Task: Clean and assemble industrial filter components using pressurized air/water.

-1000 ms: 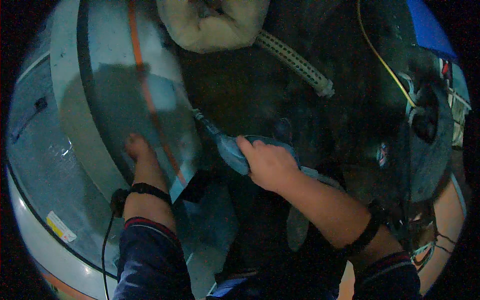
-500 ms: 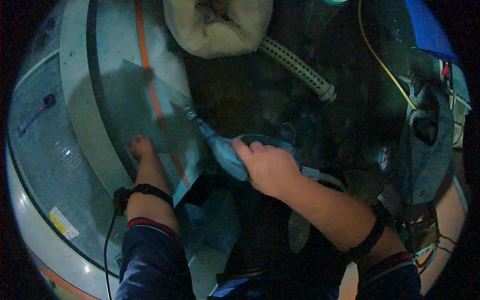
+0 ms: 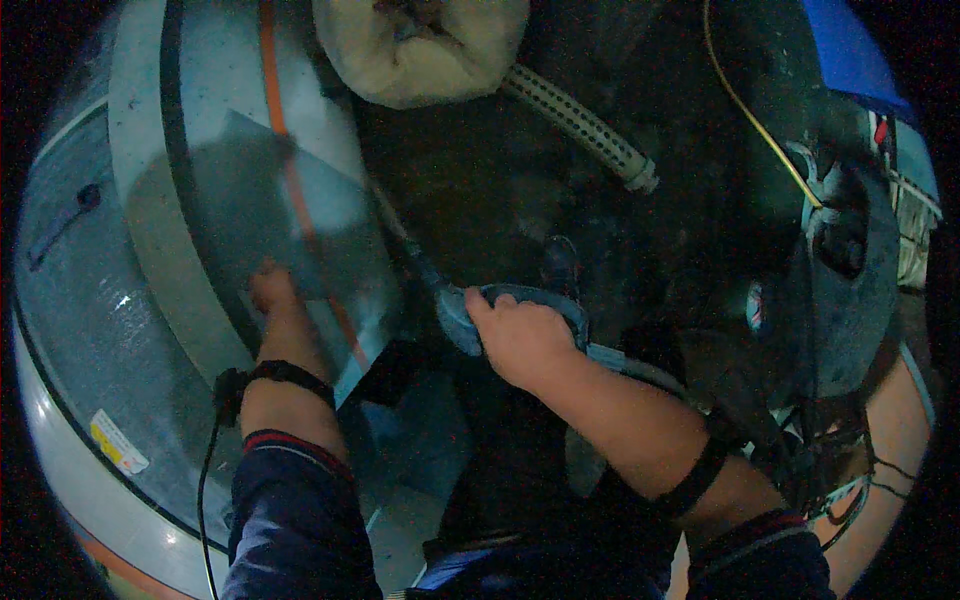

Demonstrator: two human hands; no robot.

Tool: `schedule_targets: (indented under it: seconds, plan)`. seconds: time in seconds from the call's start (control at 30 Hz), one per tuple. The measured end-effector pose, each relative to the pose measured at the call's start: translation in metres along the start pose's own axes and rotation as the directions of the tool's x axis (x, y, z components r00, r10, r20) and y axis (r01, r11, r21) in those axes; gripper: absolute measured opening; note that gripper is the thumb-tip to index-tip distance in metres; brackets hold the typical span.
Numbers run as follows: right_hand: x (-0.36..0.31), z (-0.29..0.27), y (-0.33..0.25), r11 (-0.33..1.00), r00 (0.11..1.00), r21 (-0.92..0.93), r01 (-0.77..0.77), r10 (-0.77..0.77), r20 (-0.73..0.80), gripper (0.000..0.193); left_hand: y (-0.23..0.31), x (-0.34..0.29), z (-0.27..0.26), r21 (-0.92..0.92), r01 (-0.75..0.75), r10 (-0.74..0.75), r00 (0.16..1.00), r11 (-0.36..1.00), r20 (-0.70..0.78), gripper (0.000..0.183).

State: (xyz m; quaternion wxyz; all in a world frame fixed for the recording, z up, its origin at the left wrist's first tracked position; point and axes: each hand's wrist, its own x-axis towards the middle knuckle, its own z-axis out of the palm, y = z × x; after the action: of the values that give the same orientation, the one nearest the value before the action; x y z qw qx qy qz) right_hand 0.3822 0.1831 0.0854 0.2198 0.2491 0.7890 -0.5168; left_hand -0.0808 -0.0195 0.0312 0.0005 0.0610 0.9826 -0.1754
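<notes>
My right hand (image 3: 525, 335) is closed round the handle of a blue-grey hand tool (image 3: 458, 318) with a looped grip. A long thin neck (image 3: 395, 220) runs from the tool's front up to the left, toward the edge of a big pale panel (image 3: 235, 200) with an orange and a dark stripe. What its tip touches is too dim to tell. A pale hose (image 3: 635, 368) trails from behind the grip toward my right forearm. My left hand (image 3: 272, 287) is at the striped panel, fingers curled together; anything in them is hidden.
A beige bag-like container (image 3: 430, 60) with an open top stands ahead, beside a perforated tube (image 3: 580, 125). At the right are a yellow cord (image 3: 750, 120), a dark rounded housing (image 3: 850, 290) and a blue sheet (image 3: 855, 50). The dark floor (image 3: 460, 170) lies between.
The whole view has shifted slightly, so the surroundings sit a little further left and up. My right hand and the tool have moved slightly left; both hands keep their hold.
</notes>
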Motion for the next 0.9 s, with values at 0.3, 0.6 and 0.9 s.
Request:
schedule_targets:
  seconds: [0.3, 0.6, 0.9]
  plan:
    - [-0.012, -0.007, -0.002, 0.989, 0.992, 0.07, 0.128, -0.128, -0.009, 0.055, -0.03, 0.025, 0.002, 0.061, -0.043, 0.045, 0.999, 0.997, -0.03, 0.044]
    - [-0.027, -0.026, -0.003, 0.981, 0.985, 0.103, 0.167, -0.17, 0.027, 0.063, -0.04, 0.038, 0.02, 0.081, -0.151, 0.151, 0.989, 0.985, 0.013, 0.039]
    - [-0.054, -0.019, -0.003, 0.978, 0.981, 0.074, 0.196, -0.196, -0.002, 0.069, -0.044, 0.038, 0.012, -0.237, -0.127, 0.117, 0.992, 0.963, -0.057, 0.031]
